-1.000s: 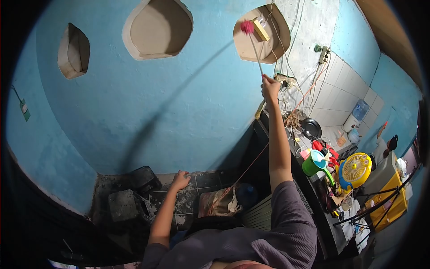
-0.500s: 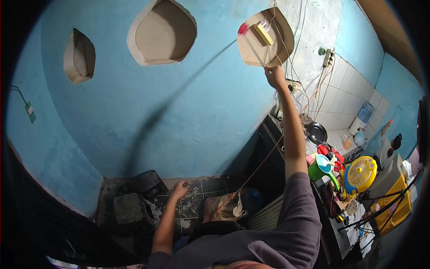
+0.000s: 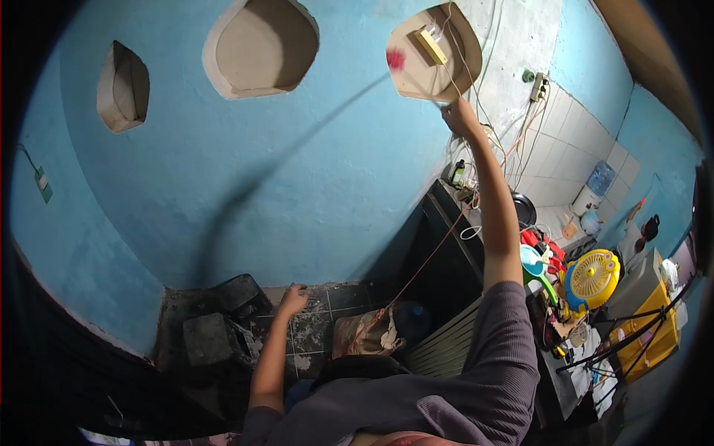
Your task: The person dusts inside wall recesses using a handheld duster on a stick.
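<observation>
A person's right arm stretches high and forward, nearly straight at the elbow, while the wrist bends inward so that the right grip turns toward the person's left, its fingers curled tight. The left arm reaches forward at a much lower level, the left grip well apart from the other, its fingers loosely bent and the wrist almost straight.

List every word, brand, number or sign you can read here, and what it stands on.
None can be read.
Small dark bottle near the wall: pale patch, perhaps a label, too small to read.
Green plate on the left wall: any marking too small to read.
Red-headed stick in the right hand: blurred, no lettering readable.
</observation>
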`<act>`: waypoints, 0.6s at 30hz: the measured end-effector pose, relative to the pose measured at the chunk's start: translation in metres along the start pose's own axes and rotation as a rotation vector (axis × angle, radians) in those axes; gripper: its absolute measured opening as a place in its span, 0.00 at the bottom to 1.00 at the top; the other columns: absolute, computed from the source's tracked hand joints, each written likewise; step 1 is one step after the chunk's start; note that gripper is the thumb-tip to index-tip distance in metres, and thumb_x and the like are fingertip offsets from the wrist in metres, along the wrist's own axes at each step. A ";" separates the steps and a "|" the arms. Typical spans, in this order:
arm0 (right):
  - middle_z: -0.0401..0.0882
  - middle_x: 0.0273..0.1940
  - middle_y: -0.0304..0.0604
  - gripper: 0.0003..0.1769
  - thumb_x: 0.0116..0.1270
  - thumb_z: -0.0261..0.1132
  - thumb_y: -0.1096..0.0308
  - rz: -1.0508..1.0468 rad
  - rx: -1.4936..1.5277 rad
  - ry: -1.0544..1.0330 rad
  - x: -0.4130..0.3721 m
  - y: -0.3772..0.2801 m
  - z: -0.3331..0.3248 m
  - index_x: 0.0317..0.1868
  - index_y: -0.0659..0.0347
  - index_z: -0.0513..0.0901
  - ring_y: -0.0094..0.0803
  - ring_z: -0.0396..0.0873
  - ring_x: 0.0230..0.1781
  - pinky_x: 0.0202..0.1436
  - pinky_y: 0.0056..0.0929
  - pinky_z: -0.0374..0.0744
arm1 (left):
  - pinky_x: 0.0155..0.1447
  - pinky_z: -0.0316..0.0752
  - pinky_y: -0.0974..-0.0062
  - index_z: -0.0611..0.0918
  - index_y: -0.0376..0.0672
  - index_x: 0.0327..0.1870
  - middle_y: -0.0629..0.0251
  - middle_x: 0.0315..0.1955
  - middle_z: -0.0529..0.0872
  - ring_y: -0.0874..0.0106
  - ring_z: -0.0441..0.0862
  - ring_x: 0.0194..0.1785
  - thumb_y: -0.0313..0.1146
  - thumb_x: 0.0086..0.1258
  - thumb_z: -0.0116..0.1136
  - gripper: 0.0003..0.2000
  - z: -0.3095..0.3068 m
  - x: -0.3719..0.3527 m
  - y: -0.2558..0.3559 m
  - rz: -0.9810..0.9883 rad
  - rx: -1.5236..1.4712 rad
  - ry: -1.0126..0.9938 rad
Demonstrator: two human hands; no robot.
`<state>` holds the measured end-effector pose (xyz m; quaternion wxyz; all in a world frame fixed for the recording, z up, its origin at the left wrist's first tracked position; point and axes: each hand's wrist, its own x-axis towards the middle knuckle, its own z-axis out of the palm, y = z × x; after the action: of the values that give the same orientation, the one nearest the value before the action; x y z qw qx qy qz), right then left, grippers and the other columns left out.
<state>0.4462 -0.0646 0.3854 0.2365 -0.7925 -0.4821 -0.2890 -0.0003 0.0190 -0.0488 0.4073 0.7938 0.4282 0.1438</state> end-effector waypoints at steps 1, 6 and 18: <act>0.78 0.26 0.56 0.10 0.50 0.59 0.68 -0.046 0.004 -0.026 -0.007 0.000 -0.008 0.31 0.62 0.83 0.47 0.78 0.28 0.35 0.36 0.75 | 0.58 0.63 0.64 0.74 0.38 0.51 0.50 0.53 0.71 0.55 0.67 0.57 0.38 0.58 0.54 0.20 -0.002 -0.003 0.004 -0.026 -0.006 -0.020; 0.79 0.27 0.55 0.09 0.51 0.61 0.67 -0.007 0.132 0.111 -0.008 0.014 -0.048 0.32 0.61 0.83 0.44 0.79 0.25 0.31 0.33 0.75 | 0.57 0.64 0.65 0.73 0.38 0.51 0.51 0.52 0.72 0.55 0.68 0.56 0.36 0.60 0.52 0.19 -0.011 -0.005 0.011 -0.066 0.015 -0.039; 0.78 0.36 0.58 0.13 0.52 0.58 0.64 0.246 -0.239 0.001 0.008 0.044 -0.053 0.33 0.66 0.78 0.51 0.77 0.38 0.41 0.41 0.75 | 0.56 0.65 0.67 0.73 0.38 0.51 0.52 0.52 0.72 0.57 0.69 0.56 0.38 0.58 0.53 0.21 -0.006 -0.006 -0.010 -0.016 0.048 -0.019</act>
<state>0.4769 -0.1131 0.4246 0.1745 -0.8679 -0.3435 -0.3135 -0.0132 0.0202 -0.0517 0.3933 0.8012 0.4341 0.1226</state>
